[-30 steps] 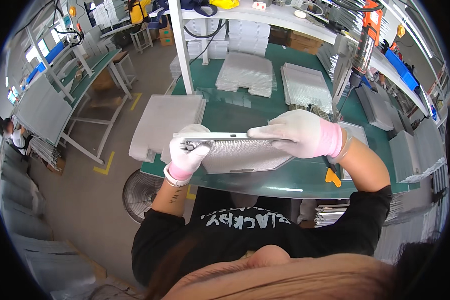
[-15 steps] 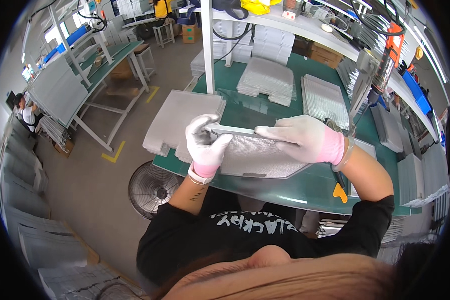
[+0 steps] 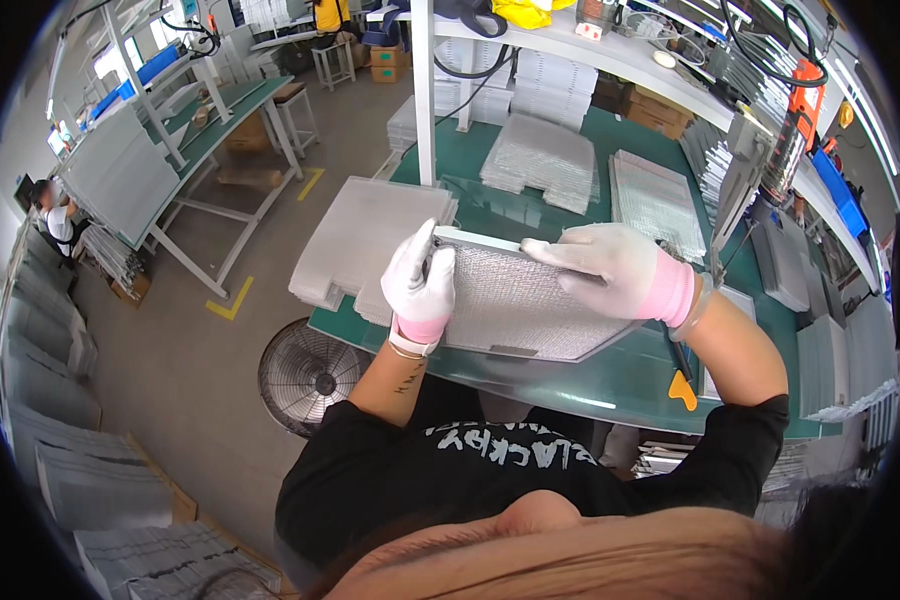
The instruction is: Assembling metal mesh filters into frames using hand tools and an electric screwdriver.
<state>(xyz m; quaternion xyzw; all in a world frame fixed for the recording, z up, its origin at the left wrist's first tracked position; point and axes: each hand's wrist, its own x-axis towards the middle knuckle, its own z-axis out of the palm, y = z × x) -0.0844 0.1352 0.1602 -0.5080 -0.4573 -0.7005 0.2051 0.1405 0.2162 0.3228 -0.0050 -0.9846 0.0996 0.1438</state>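
A silver mesh filter panel (image 3: 520, 305) is tilted up in front of me, its lower edge near the green table. Along its upper edge runs a narrow pale metal strip (image 3: 482, 240). My left hand (image 3: 419, 280), in a white glove with a pink cuff, is closed around the panel's upper left corner, thumb and fingers on either side. At the right part of the strip, my gloved right hand (image 3: 615, 268) pinches the edge, its fingers pointing left. The panel's far side is hidden.
The green table (image 3: 610, 378) bears stacked mesh sheets (image 3: 540, 160), more sheets (image 3: 655, 200) and pale panels (image 3: 355, 240). A yellow-handled tool (image 3: 681, 388) lies at right. An orange power driver (image 3: 798, 125) hangs above. A floor fan (image 3: 313, 378) stands left; another person (image 3: 55, 210) is far left.
The panel has tipped so that more of its mesh face shows. My left fingers have closed in around its corner, where they were spread wider. My right hand has shifted slightly along with it.
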